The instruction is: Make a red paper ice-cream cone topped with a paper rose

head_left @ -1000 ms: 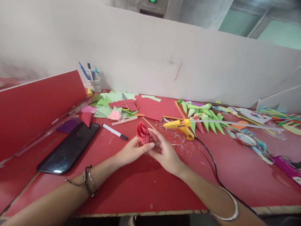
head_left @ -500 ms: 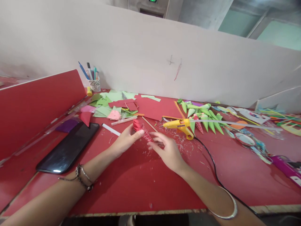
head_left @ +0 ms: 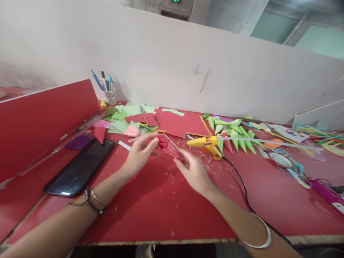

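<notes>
A red paper cone (head_left: 173, 149) with white grid lines lies tilted between my hands, its wide end up to the left and its point down to the right. Rolled plain red paper shows in its mouth. My right hand (head_left: 195, 172) grips the narrow end between thumb and fingers. At the wide end, the thumb and fingertips of my left hand (head_left: 140, 153) come together on the rim. Just beyond the cone lies a thin stick (head_left: 170, 139). A yellow glue gun (head_left: 205, 143) with a long clear glue stick rests to the right.
Behind the glue gun lie several green paper cones (head_left: 238, 138). Paper scraps (head_left: 118, 122) and a red sheet (head_left: 180, 123) are farther back. At left are a black phone (head_left: 80, 168), a white marker (head_left: 123, 145) and a pen cup (head_left: 109, 96). The gun's cord (head_left: 244, 186) crosses the right side.
The cone has turned from upright to tilted, its point now toward the right. My right hand has moved onto the point; my left hand has shifted left and up to the rim.
</notes>
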A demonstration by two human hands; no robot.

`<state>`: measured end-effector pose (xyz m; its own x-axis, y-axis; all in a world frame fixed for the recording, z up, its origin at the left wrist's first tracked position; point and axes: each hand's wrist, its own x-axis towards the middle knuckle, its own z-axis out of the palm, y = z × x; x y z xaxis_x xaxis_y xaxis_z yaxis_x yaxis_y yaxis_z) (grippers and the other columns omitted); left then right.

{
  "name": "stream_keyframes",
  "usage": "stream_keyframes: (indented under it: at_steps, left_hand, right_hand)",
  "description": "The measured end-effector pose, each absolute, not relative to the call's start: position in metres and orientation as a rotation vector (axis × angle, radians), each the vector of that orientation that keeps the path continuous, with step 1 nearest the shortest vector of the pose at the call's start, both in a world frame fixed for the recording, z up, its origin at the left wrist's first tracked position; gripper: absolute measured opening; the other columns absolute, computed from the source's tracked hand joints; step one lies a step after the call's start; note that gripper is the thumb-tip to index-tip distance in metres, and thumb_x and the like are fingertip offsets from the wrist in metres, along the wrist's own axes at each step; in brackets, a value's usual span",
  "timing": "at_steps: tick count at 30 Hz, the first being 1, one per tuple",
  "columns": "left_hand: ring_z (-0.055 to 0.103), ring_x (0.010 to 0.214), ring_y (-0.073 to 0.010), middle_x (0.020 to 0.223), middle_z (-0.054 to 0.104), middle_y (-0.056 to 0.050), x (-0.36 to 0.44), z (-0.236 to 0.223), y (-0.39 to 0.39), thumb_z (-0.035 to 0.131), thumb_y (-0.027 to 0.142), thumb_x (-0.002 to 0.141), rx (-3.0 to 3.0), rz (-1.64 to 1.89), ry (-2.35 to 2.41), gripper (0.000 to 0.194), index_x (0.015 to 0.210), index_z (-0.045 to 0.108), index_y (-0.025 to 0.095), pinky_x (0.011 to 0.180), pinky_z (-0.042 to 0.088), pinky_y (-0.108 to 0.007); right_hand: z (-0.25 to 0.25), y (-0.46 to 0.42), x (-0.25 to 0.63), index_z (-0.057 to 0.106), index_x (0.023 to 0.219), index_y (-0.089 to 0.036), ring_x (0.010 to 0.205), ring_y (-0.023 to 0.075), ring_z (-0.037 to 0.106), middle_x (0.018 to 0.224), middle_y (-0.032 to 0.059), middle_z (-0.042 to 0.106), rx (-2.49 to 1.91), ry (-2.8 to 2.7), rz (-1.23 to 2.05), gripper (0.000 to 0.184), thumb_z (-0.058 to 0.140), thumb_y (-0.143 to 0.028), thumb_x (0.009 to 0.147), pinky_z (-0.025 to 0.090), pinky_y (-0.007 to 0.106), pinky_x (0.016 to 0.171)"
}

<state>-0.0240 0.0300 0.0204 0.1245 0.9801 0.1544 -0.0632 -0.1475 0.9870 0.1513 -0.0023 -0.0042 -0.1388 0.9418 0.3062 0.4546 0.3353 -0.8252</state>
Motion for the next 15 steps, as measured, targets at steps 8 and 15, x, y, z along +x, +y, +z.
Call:
stream_keyframes:
  at_steps: [8,15]
  left_hand:
    - [0.057,0.076,-0.0142,0.097,0.054,-0.005,-0.0253,0.0179,0.0305,0.048,0.038,0.080,1.709,1.314,1.020,0.027,0.094,0.062,0.020,0.056,0.053,-0.024]
    - [0.052,0.075,-0.0129,0.081,0.054,-0.002,-0.0301,0.0199,0.0322,0.052,0.024,0.080,2.236,1.400,1.012,0.014,0.090,0.062,0.021,0.067,0.048,-0.027]
  right_hand:
    - [-0.0002,-0.0029,0.1519,0.049,0.113,-0.020,0.097,0.0209,0.057,0.106,0.0087,0.060,-1.245,-1.900,0.599,0.032,0.044,-0.021,0.081,0.046,0.036,0.082]
    - [0.0004,-0.0031,0.1531,0.051,0.100,-0.019,0.083,0.0199,0.061,0.092,0.0064,0.064,-1.307,-1.919,0.599,0.021,0.047,-0.022,0.079,0.047,0.031,0.071]
